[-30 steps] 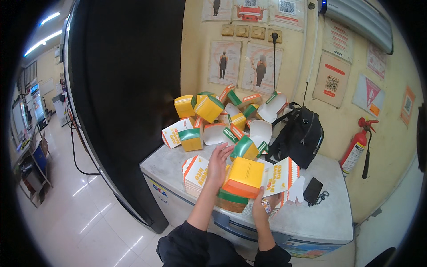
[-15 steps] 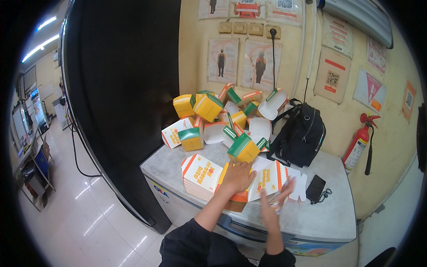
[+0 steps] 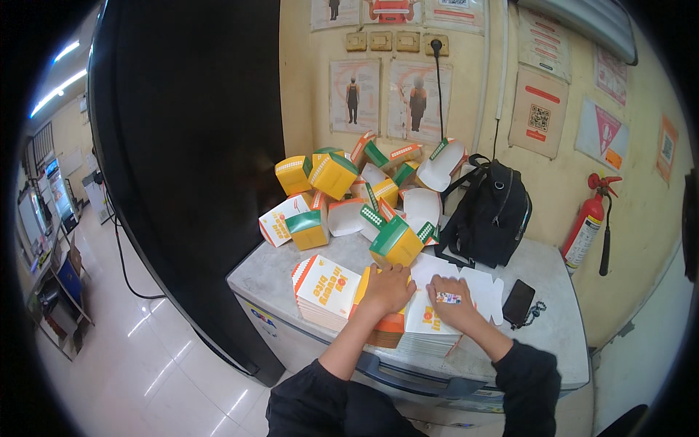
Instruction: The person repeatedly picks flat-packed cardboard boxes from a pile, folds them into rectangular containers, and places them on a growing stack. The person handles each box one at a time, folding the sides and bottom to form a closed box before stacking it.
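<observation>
A stack of flat carton blanks (image 3: 331,290), white with orange trim and a yellow-orange middle band, lies on the near part of a grey-white freezer lid. My left hand (image 3: 388,288) rests palm down on the band, its fingers laid forward over the cardboard. On the white panel to the right, my right hand (image 3: 453,301) presses with fingers curled; its fingertips are partly hidden. A small multicoloured band or patch crosses that hand. Beyond my hands stand folded cartons, a yellow and green one (image 3: 397,242) nearest my left fingertips.
Several more folded cartons (image 3: 335,175) are heaped at the back against the wall. A black backpack (image 3: 491,215) stands right of them. A phone (image 3: 518,302) with a beaded strap lies to the right. A fire extinguisher (image 3: 584,226) hangs on the wall.
My right hand has moved from the right edge of the stack up and inward onto the white panel. The orange-trimmed edge there no longer shows. My left hand stays on the band.
</observation>
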The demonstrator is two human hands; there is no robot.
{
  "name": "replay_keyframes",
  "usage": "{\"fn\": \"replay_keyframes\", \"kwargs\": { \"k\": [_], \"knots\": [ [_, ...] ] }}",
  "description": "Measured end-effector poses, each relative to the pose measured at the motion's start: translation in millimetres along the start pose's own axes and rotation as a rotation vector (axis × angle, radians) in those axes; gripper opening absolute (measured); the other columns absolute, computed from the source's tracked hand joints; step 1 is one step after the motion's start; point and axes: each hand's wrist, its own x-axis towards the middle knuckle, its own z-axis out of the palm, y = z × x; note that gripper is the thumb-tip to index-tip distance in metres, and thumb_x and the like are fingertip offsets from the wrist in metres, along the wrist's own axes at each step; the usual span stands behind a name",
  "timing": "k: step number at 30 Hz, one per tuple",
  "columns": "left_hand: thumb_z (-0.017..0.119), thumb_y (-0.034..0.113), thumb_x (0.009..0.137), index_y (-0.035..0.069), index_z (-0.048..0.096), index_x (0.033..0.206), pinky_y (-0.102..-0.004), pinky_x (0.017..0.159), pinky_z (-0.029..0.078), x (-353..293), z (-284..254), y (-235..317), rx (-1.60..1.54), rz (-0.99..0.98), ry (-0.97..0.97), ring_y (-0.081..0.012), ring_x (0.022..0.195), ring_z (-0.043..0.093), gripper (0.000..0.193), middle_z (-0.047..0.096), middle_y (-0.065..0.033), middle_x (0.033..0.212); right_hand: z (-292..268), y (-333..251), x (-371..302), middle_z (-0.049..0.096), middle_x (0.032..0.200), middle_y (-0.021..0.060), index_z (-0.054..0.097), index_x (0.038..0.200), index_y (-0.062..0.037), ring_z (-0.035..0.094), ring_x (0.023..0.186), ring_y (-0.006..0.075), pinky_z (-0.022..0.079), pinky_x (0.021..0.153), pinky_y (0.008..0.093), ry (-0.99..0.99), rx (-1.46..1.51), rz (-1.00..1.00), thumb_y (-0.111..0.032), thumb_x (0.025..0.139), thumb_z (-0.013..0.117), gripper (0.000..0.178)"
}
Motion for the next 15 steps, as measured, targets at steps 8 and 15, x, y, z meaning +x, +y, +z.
{"fn": "replay_keyframes", "kwargs": {
  "k": [8,15],
  "knots": [
    [0.038,0.034,0.092,0.006,0.052,0.119,-0.0516,0.101,0.023,-2,0,-3,-0.088,0.042,-0.003,-0.0286,0.116,0.047,0.042,0.055,-0.0143,0.117,73,3,-16,0.05,0.117,0.0181,0.043,0.12,-0.0032,0.051,0.106,0.0344,0.036,0.091,0.0429,0.573,0.245,0.0,-0.022,0.091,0.045,0.035],
    [0.042,0.031,0.092,0.0,0.042,0.129,-0.0439,0.102,0.026,-6,1,-7,-0.414,0.037,0.187,-0.0344,0.116,0.046,0.048,0.053,-0.0215,0.121,18,41,57,0.037,0.131,0.0261,0.001,0.139,-0.0045,0.042,0.122,0.032,0.034,0.101,0.0395,-0.214,0.735,0.304,-0.053,0.082,0.059,0.094]
  ]
}}
